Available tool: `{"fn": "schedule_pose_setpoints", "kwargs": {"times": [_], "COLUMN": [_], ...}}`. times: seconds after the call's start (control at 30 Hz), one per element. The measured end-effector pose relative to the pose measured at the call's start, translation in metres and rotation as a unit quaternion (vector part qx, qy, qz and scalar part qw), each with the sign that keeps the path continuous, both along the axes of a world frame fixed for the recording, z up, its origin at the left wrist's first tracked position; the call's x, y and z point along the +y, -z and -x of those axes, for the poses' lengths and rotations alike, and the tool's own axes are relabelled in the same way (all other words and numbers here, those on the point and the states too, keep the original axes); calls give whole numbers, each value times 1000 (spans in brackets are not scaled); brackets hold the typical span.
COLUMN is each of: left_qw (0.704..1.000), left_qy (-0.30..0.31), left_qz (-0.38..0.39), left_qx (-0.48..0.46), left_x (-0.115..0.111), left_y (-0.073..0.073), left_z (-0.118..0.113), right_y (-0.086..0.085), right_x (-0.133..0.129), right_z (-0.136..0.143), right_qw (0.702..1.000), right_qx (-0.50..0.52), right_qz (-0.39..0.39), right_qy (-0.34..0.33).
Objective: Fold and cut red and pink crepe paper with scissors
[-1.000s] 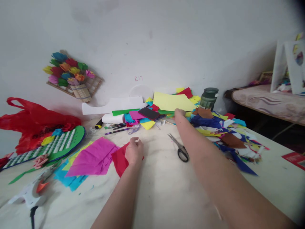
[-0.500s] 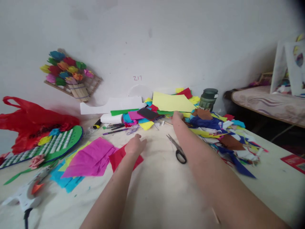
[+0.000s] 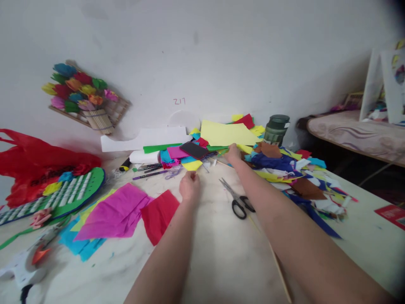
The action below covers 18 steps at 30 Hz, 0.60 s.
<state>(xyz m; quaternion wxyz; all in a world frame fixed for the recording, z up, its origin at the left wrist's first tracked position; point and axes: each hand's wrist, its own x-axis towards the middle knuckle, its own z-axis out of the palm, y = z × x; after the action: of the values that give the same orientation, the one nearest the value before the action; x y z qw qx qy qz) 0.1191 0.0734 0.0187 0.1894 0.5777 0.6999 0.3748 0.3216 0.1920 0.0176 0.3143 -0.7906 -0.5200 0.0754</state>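
My left hand (image 3: 190, 185) hovers over or rests on the table just in front of a yellow paper piece (image 3: 191, 165). Its fingers are curled in, and anything between them is hidden. Farther forward, my right hand (image 3: 233, 153) reaches to the near edge of the paper pile, below a pale yellow sheet (image 3: 229, 133). Those fingers look bent together; what they grip, if anything, I cannot make out. Scissors (image 3: 238, 202) with black handles lie beside my right forearm, partly open. A thin wooden stick (image 3: 279, 270) runs under that forearm. Red crepe paper (image 3: 160, 216) lies left of my left forearm.
Magenta paper (image 3: 115, 213), a glue gun (image 3: 23, 268) and a red bag (image 3: 41, 162) are on the left. A phone (image 3: 193, 150) lies on the papers at the back. Paper scraps (image 3: 306, 188) and a green jar (image 3: 277, 130) stand to the right.
My left hand has moved right, off the red paper, and its fingers have curled in. My right hand stays by the pile. The camera view has shifted slightly.
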Motion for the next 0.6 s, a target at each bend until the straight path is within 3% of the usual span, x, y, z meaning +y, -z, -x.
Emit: {"fn": "schedule_pose_setpoints", "kwargs": {"times": [0.37,0.6], "left_qw": [998,999], "left_qy": [30,26], "left_qz": [-32,-16], "left_qx": [-39,-43], "left_x": [10,9], "left_y": [21,17], "left_z": [7,5], "right_y": [-8,-12], "right_x": [10,18], "right_z": [-9,-17], "right_qw": [986,998], "right_qx": [-165,8], "right_qz": [7,-33], "right_qy": [-32,54]}}
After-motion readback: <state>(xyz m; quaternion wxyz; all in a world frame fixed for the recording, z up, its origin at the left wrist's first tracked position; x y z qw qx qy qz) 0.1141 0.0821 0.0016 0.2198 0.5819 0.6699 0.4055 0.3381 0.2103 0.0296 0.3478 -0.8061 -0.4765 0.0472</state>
